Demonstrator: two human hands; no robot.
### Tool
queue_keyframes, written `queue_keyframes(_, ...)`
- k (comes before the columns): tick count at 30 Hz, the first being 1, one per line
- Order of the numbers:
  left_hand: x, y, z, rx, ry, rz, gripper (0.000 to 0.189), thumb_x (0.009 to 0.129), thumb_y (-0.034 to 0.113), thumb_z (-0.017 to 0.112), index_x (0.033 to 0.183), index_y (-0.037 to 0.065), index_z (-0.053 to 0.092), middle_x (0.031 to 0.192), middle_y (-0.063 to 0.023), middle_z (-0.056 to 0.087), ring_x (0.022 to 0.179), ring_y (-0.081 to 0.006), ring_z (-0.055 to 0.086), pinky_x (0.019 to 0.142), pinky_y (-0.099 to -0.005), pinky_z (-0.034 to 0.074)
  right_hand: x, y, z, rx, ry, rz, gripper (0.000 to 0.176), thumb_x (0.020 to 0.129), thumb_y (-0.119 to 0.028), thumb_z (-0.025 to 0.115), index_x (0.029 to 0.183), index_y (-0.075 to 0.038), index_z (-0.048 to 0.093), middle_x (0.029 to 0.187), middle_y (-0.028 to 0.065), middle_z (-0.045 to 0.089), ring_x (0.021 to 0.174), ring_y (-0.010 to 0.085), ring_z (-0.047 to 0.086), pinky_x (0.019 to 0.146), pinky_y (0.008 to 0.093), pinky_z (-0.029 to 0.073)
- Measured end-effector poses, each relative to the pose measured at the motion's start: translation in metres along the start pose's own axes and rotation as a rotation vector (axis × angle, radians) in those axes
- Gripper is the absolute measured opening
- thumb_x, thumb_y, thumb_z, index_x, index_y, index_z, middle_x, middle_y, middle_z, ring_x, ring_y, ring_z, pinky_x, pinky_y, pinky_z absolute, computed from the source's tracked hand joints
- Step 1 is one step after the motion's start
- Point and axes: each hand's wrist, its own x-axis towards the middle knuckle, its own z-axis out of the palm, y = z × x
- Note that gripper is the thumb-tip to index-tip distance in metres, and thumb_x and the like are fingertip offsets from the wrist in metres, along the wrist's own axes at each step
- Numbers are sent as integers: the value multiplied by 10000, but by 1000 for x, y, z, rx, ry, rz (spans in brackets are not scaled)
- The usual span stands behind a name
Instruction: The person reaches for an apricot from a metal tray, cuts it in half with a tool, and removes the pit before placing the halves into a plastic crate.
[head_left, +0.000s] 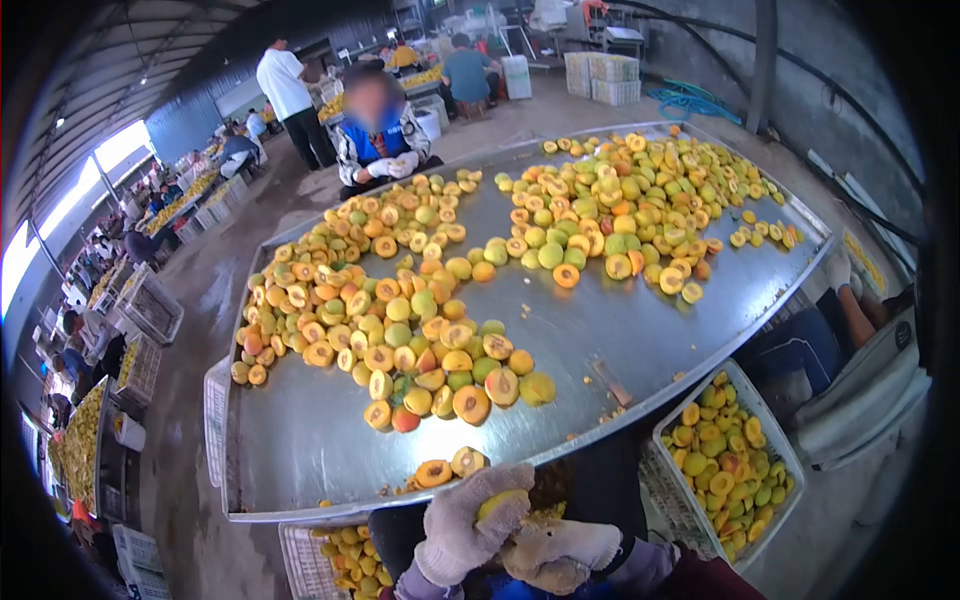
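My left hand, in a dirty knitted glove, is closed around a yellow-green apricot in front of my lap, at the table's near edge. Close beside it is my gloved right hand, its fingers curled; what they hold, if anything, is hidden. Just beyond my left hand, two apricot halves lie cut side up on the metal table. Farther in, a broad pile of apricots, many of them halved with stones showing, covers the left part. A second pile spreads over the far right.
A white crate of apricot halves stands right of my knees, another crate to the left. A wooden-looking piece lies near the front edge. Across the table sits a gloved person; another person's arm shows at right.
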Motion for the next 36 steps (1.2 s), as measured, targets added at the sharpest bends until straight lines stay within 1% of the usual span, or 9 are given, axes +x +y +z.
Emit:
queue_keyframes(3, -1, 7, 0, 30, 45, 88, 237, 883, 202, 666, 1086, 81, 687, 975, -79, 717, 853, -236, 712, 732, -309, 551, 2, 9, -11, -29, -55, -69, 224, 908, -279, 645, 946, -62, 602, 705, -27, 563, 549, 51, 506, 495, 186, 384)
queue_keyframes(7, 6, 10, -2, 114, 46, 51, 224, 877, 203, 672, 1059, 76, 694, 934, -87, 719, 832, -248, 712, 712, -306, 550, 3, 9, -17, -94, -71, -18, 256, 906, -308, 627, 897, -56, 584, 592, -21, 531, 459, 77, 488, 429, 201, 357)
queue_keyframes(9, 10, 9, -5, 98, -112, -153, 217, 873, 205, 674, 1049, 80, 698, 935, -88, 721, 832, -248, 713, 709, -306, 551, 5, 10, -20, -144, -74, 38, 254, 897, -308, 636, 915, -59, 592, 641, -13, 554, 511, 80, 513, 475, 200, 389)
queue_keyframes(17, 6, 4, 2, 146, 10, 60, 237, 897, 260, 660, 1048, 82, 703, 939, -49, 734, 835, -174, 709, 770, -285, 530, 6, 25, -29, 114, -151, -22, 270, 888, -276, 653, 974, -29, 587, 854, 13, 588, 731, 66, 552, 654, 195, 442)
queue_keyframes(19, 9, 2, -4, -116, -195, -269, 294, 898, 239, 657, 1117, 42, 665, 1047, -98, 706, 912, -176, 686, 829, -293, 519, 7, 23, -28, 176, -230, 9, 277, 888, -274, 660, 977, -23, 584, 873, 13, 589, 749, 64, 554, 662, 193, 442)
queue_keyframes(25, -13, -13, 16, -945, -52, -34, 472, 896, 181, 635, 1288, -50, 509, 1285, -217, 539, 1046, -265, 622, 894, -337, 498, 5, 13, -12, 41, -83, -51, 250, 899, -280, 632, 930, -37, 580, 758, 7, 579, 623, 54, 537, 557, 188, 416)
queue_keyframes(29, -15, -15, 17, -283, 124, -69, 327, 887, 198, 645, 1124, -27, 642, 1099, -177, 675, 996, -265, 668, 884, -336, 510, 10, 23, -26, -17, -163, 71, 253, 906, -290, 623, 924, -41, 583, 730, 14, 580, 527, 57, 518, 470, 184, 398)
queue_keyframes(34, -5, -5, 9, -215, 20, -166, 260, 878, 170, 648, 1058, -15, 676, 991, -145, 713, 965, -260, 689, 844, -334, 527, 13, 38, -23, 412, -315, 40, 256, 904, -299, 614, 874, -45, 592, 727, 12, 576, 534, 67, 527, 482, 188, 418)
queue_keyframes(36, -6, -12, 11, -166, 16, 116, 257, 870, 157, 658, 1065, -10, 680, 964, -136, 719, 955, -245, 691, 844, -338, 527, 10, 37, -21, 334, -286, 31, 259, 910, -306, 608, 879, -49, 587, 729, 5, 571, 567, 71, 534, 522, 191, 434)
